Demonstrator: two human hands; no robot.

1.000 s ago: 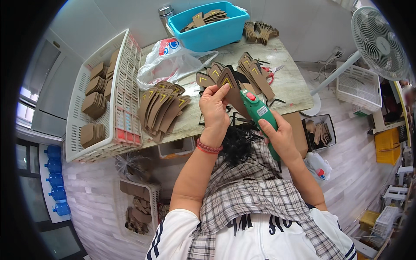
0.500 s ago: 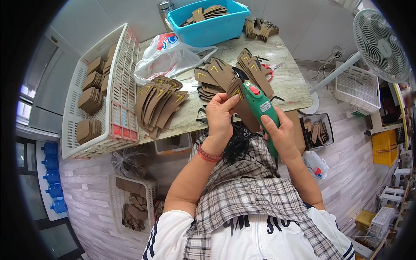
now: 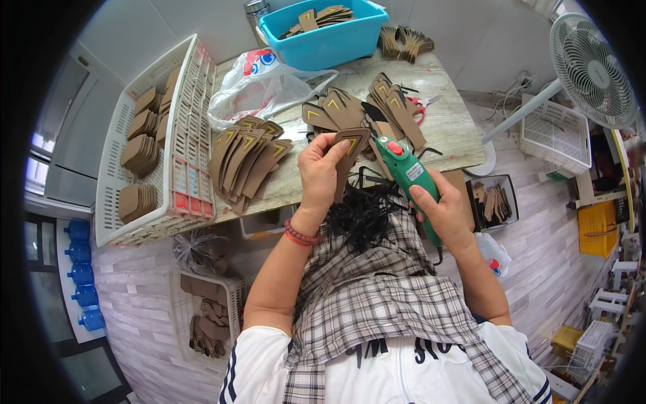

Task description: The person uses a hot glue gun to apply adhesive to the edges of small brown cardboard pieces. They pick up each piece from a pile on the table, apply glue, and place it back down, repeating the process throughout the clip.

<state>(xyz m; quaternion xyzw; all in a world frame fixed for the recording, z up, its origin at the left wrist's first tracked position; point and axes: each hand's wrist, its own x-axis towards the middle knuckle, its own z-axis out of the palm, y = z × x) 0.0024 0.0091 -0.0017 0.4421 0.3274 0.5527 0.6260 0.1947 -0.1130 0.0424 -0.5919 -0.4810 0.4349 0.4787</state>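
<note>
On the green handheld tool (image 3: 408, 176) in my right hand (image 3: 441, 210) is a pale label (image 3: 415, 172), its print too small to read. The brown piece (image 3: 344, 163) in my left hand (image 3: 319, 167) bears a yellow chevron (image 3: 352, 143). Large black lettering (image 3: 431, 347), partly covered, crosses my white top (image 3: 380, 380). A plastic bag (image 3: 252, 101) shows red and blue printing (image 3: 260, 62).

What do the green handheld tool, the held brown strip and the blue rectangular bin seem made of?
Green handheld tool: likely hard plastic, slightly glossy, smooth shell. Held brown strip: perhaps leather or felt; matte, even surface, grain too fine to tell. Blue rectangular bin: probably plastic; smooth, faint sheen, uniform colour.
</note>
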